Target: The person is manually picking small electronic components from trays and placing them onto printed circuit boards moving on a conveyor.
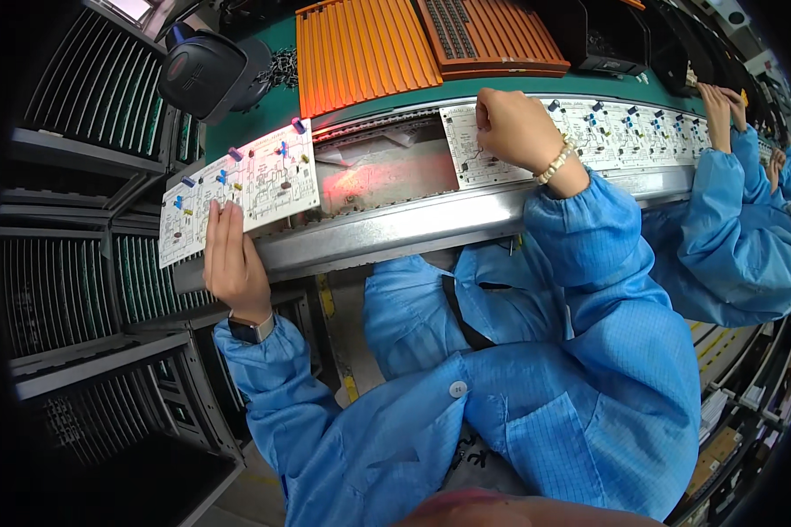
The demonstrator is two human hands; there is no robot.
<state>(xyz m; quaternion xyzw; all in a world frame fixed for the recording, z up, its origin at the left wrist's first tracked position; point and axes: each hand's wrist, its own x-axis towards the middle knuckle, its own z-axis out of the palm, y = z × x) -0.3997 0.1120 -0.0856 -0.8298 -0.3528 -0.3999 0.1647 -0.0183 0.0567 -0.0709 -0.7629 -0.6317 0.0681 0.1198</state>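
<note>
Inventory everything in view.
Rail: one, silver, middle
Mat: one, green, behind rail
Circuit board: one, white, rail's left end
Further boards: several, white, along rail
Trays: two, orange, on mat
Bin: one, black, upper right
Rounded object: one, black, upper left
Parts: many, dark, upper left
Racks: several, grey, left
Others' hands: several, bare, far right
Watch: one, dark, left wrist
Bracelet: one, pale, right wrist
Left hand: one, bare, on circuit board
Right hand: one, bare, over further boards

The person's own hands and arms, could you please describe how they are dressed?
The left hand and right hand are ungloved. Both arms wear loose blue sleeves with a fine grid weave and gathered cuffs. A dark-faced watch sits on the left wrist, a pale beaded bracelet on the right.
</note>
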